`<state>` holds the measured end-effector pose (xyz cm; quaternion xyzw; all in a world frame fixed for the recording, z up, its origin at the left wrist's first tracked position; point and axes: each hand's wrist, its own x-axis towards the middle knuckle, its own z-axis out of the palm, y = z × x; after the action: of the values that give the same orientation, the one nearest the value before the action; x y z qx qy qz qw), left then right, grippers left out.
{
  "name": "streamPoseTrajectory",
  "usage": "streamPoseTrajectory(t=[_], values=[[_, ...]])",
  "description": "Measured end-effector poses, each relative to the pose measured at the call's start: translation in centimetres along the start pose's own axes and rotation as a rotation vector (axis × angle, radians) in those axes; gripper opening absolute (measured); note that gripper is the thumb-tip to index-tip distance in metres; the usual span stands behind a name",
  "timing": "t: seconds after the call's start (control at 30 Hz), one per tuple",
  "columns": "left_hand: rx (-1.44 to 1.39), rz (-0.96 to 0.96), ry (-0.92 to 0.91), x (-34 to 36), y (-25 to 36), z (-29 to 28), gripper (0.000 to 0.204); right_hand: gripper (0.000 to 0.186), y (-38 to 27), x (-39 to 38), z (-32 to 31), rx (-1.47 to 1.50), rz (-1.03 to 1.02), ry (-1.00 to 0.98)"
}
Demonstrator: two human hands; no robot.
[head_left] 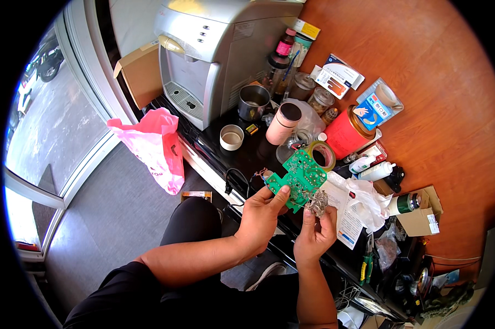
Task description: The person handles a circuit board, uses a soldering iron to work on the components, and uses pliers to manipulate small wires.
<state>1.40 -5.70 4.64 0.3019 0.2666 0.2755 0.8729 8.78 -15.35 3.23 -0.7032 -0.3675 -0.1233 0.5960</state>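
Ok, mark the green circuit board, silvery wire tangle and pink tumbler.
Green circuit board [298, 178]: head view, middle of its face.
Silvery wire tangle [317, 203]: head view, its middle strands.
Pink tumbler [281, 128]: head view, side of its body.

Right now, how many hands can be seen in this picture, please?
2. The left hand holds the green circuit board at its lower left; the right hand pinches a grey wiry tangle by the board's lower right corner.

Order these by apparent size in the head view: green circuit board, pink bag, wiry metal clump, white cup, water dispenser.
Largest to smallest:
water dispenser
pink bag
green circuit board
wiry metal clump and white cup: too alike to rank
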Motion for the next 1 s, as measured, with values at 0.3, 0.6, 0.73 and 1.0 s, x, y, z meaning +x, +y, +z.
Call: streamPoseTrajectory(t=[0.3,0.6,0.73,1.0], values=[[-0.016,-0.003,-0.010,-0.15,0.12,0.17,0.021,0.008,0.50,-0.28,0.48,0.028,0.052,0.068],[-0.014,0.022,-0.030,-0.30,0.12,0.25,0.022,0.009,0.29,-0.33,0.76,-0.001,0.029,0.104],[0.004,0.018,-0.036,-0.48,0.32,0.33,0.022,0.008,0.57,-0.58,0.69,0.031,0.048,0.099],[0.015,0.006,-0.014,-0.26,0.22,0.17,0.023,0.010,0.84,-0.46,-0.05,0.083,0.021,0.133]])
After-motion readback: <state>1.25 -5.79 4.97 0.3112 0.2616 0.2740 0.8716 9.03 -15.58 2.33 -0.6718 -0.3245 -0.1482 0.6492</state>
